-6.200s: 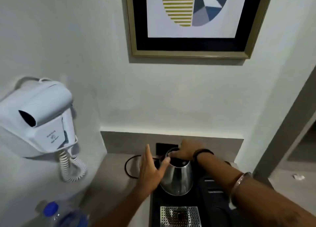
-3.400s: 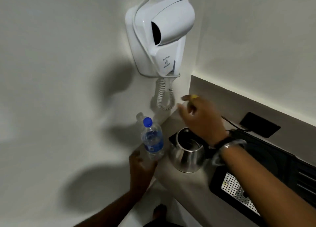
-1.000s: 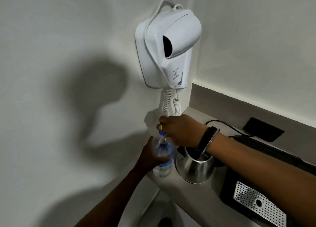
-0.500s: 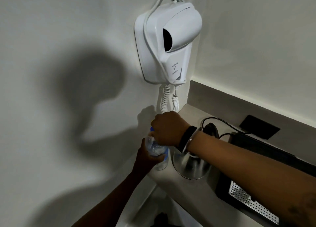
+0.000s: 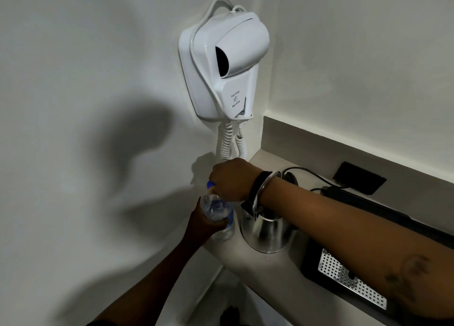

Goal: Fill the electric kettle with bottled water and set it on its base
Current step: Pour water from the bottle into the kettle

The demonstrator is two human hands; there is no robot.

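A clear plastic water bottle (image 5: 217,209) with a blue label stands upright at the left end of the beige counter (image 5: 272,274). My left hand (image 5: 205,223) wraps around its body from below. My right hand (image 5: 233,179) covers the bottle's top, fingers closed over the blue cap (image 5: 210,184), of which only an edge shows. Just right of the bottle sits the steel electric kettle (image 5: 266,235) with its lid off; my right forearm crosses above its mouth. The kettle's round black base (image 5: 291,177) lies behind it, mostly hidden by my wrist.
A white wall-hung hair dryer (image 5: 227,65) with a coiled cord (image 5: 229,144) hangs just above the bottle. A black tray (image 5: 356,230) with a perforated metal plate (image 5: 351,278) fills the counter's right side. A black power cable (image 5: 317,177) runs to a wall socket (image 5: 360,178).
Several seconds ago the kettle stood on the black tray; it is now on the counter beside the bottle. Over the last second my right hand closed over the cap while my left kept holding the bottle.
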